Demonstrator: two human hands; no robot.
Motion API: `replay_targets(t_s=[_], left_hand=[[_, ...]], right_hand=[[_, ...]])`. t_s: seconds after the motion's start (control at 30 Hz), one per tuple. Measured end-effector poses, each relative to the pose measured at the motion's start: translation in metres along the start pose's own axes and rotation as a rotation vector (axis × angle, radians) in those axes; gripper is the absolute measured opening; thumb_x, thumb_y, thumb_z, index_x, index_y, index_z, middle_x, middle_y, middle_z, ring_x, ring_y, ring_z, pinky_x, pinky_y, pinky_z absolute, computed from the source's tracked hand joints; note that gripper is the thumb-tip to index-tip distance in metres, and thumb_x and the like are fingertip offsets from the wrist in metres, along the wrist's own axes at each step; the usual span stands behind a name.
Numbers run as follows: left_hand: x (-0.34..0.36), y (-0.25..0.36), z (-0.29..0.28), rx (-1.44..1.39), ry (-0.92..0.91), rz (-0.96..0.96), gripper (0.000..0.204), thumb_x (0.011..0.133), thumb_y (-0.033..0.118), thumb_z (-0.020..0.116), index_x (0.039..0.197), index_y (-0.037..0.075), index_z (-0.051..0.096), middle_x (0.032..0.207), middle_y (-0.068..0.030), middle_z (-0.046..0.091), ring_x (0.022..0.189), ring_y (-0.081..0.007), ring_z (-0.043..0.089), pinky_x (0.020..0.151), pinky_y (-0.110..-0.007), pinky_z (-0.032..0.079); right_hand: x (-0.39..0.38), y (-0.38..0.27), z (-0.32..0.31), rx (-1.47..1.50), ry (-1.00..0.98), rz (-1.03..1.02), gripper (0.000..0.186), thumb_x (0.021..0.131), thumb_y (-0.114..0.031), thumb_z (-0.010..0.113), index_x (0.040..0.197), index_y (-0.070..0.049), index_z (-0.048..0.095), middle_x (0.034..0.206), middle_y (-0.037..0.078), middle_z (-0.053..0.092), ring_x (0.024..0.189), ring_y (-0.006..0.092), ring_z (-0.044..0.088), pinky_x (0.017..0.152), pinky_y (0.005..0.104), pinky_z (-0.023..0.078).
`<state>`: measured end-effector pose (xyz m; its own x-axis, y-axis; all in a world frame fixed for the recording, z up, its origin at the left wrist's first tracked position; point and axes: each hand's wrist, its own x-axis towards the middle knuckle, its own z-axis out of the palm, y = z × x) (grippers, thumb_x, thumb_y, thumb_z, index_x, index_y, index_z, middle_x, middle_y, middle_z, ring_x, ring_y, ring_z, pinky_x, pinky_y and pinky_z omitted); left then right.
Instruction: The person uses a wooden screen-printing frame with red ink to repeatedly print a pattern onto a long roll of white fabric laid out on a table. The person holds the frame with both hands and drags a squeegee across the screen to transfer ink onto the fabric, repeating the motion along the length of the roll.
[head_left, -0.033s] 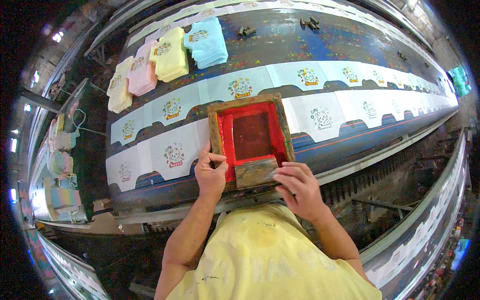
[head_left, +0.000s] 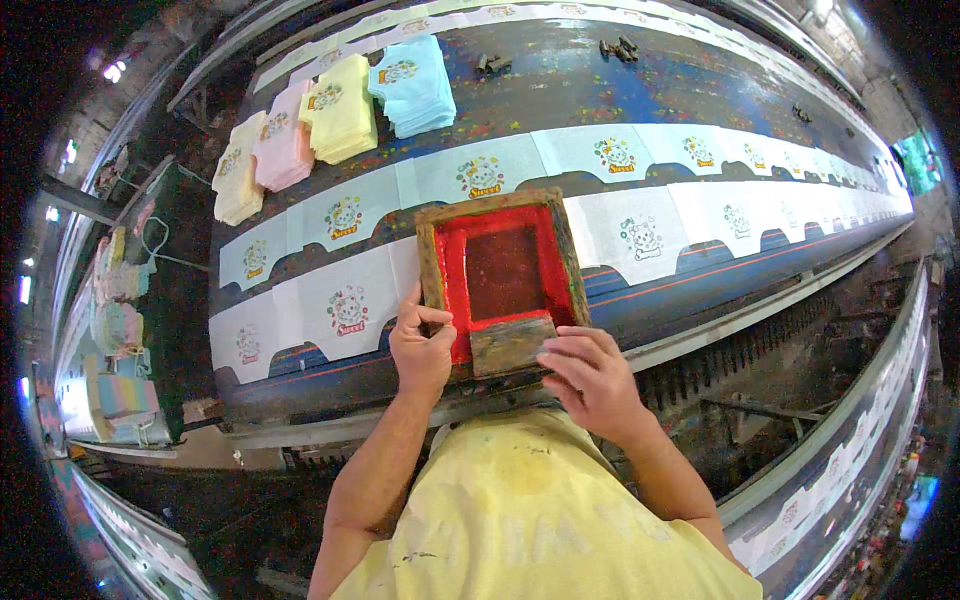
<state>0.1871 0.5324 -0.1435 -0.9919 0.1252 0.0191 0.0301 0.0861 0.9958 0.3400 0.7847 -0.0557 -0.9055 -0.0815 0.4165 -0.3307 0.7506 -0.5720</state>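
A wooden screen-printing frame (head_left: 571, 255) lies on the near row of white fabric pieces, its inner walls coated in red ink around a dark red mesh (head_left: 505, 270). My left hand (head_left: 422, 345) grips the frame's near left side, thumb bent over the edge. Inside the near end rests a wooden squeegee block (head_left: 510, 347). At its right end is my right hand (head_left: 590, 375), with fingers loosely bent and apart; whether the fingertips touch the block I cannot tell. Left of the frame, a fabric piece (head_left: 300, 325) bears a cartoon print with red parts; prints on the right lack red.
A second row of pale printed pieces (head_left: 420, 175) runs behind. Stacks of cream, pink, yellow (head_left: 340, 110) and blue (head_left: 412, 85) cut fabric stand at the back left. Small dark objects (head_left: 620, 48) lie on the paint-spotted table. A metal rail (head_left: 690, 340) edges the table's near side.
My right hand has shifted slightly left, closer to the squeegee block. The left hand and the frame stay in place.
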Motion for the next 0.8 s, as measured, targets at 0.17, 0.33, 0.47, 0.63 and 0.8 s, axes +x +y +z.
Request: replay_targets(t_s=[0.17,0.33,0.47,0.63,0.8], left_hand=[[0.007,-0.008,0.001,0.025,-0.007,0.055,0.018,0.082,-0.011,0.079,0.090,0.005,0.075,0.177,-0.0306,0.052,0.165,-0.0369,0.051,0.138,-0.044,0.034],[0.006,-0.006,0.002,0.065,-0.011,0.051,0.017,0.081,-0.009,0.079,0.090,0.004,0.075,0.177,-0.0309,0.052,0.165,-0.0373,0.050,0.138,-0.044,0.033],[0.007,0.001,0.001,0.123,0.003,0.011,0.016,0.082,-0.007,0.077,0.094,0.004,0.077,0.176,-0.0307,0.052,0.161,-0.0359,0.056,0.131,-0.042,0.041],[0.004,0.008,0.001,0.157,0.022,0.005,0.021,0.094,-0.005,0.074,0.114,0.001,0.079,0.174,-0.0261,0.057,0.157,-0.0298,0.059,0.131,-0.041,0.043],[0.005,0.010,0.006,0.066,0.111,-0.096,0.031,0.103,-0.003,0.073,0.132,0.004,0.080,0.153,-0.0162,0.075,0.148,-0.0258,0.065,0.131,-0.041,0.043]], right_hand=[[0.023,-0.008,0.020,-0.215,-0.130,-0.056,0.044,0.088,-0.009,0.082,0.132,-0.011,0.080,0.135,0.010,0.074,0.134,0.0369,0.069,0.111,0.0524,0.058],[0.038,-0.001,0.020,-0.235,-0.237,-0.104,0.046,0.088,-0.009,0.074,0.134,-0.009,0.079,0.132,0.011,0.074,0.129,0.0355,0.069,0.112,0.0520,0.057],[0.061,0.006,0.014,-0.183,-0.333,-0.142,0.048,0.087,-0.006,0.074,0.135,-0.007,0.078,0.129,0.011,0.074,0.125,0.0359,0.070,0.112,0.0497,0.057],[0.110,0.041,-0.016,-0.063,-0.581,-0.130,0.037,0.092,-0.001,0.076,0.128,-0.003,0.079,0.127,0.016,0.077,0.125,0.0383,0.072,0.109,0.0480,0.059],[0.155,0.087,-0.005,-0.034,-0.507,-0.200,0.036,0.095,-0.001,0.073,0.130,-0.004,0.080,0.126,0.018,0.077,0.125,0.0403,0.071,0.112,0.0494,0.058]])
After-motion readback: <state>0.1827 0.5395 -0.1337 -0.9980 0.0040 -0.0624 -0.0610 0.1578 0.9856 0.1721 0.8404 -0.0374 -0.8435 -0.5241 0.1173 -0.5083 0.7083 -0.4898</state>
